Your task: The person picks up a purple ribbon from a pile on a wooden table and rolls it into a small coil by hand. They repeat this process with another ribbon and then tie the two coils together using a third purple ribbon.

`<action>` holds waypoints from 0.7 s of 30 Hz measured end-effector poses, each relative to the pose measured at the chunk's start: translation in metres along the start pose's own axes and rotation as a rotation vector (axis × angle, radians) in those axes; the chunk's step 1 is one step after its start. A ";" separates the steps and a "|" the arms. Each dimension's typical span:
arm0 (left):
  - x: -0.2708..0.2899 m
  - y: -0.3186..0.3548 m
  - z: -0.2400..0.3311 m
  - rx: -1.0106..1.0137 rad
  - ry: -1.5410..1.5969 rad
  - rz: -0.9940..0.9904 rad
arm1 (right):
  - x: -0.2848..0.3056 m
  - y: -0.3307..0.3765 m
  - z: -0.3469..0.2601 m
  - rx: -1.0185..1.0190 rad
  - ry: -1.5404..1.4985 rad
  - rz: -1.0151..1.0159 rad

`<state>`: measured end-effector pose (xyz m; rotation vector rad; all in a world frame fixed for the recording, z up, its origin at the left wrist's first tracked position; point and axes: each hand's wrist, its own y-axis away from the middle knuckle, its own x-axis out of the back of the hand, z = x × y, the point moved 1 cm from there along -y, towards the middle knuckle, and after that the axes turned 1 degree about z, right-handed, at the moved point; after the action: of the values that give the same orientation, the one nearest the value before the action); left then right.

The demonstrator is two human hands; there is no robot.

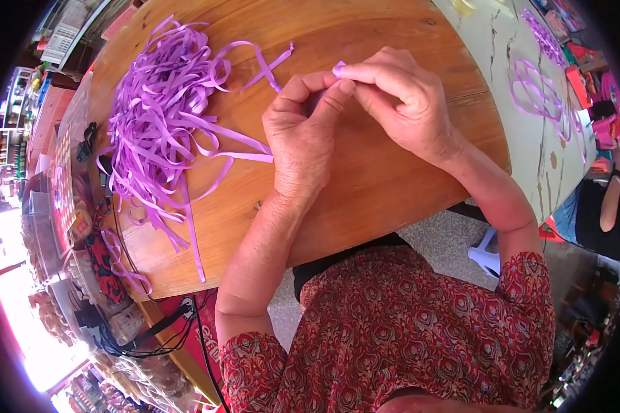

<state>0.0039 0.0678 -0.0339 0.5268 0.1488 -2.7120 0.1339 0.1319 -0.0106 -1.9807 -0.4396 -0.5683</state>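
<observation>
I am pinching a small piece of purple ribbon [339, 68] between the fingertips of the left hand [300, 127] and the right hand [403, 103], which are meeting above the wooden tabletop [393, 186]. How this piece is folded I cannot tell, because the fingers are covering it. A tangled ribbon heap [162, 110] is lying left of the left hand, and loose ribbon loops [539, 93] are resting on the white tabletop [544, 158] at the right.
</observation>
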 end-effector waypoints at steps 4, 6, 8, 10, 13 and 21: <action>-0.001 0.002 0.006 0.000 0.045 -0.003 | 0.001 0.000 0.000 -0.244 -0.221 -0.059; 0.000 0.003 0.009 0.035 0.091 -0.012 | 0.000 0.001 0.007 -0.502 -0.623 -0.138; 0.001 0.002 0.010 0.113 0.178 -0.025 | 0.003 -0.002 0.006 -0.581 -0.791 -0.174; 0.001 0.003 0.012 0.134 0.200 -0.048 | 0.006 -0.004 0.007 -0.660 -0.957 -0.208; 0.001 0.004 0.017 0.168 0.160 -0.056 | 0.007 -0.003 0.008 -0.680 -1.012 -0.286; 0.003 0.004 0.015 0.159 -0.102 -0.012 | 0.007 -0.003 0.011 0.307 0.159 -0.098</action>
<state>-0.0027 0.0607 -0.0208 0.4318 -0.0914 -2.7703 0.1399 0.1432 -0.0088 -1.6152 -0.4956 -0.6723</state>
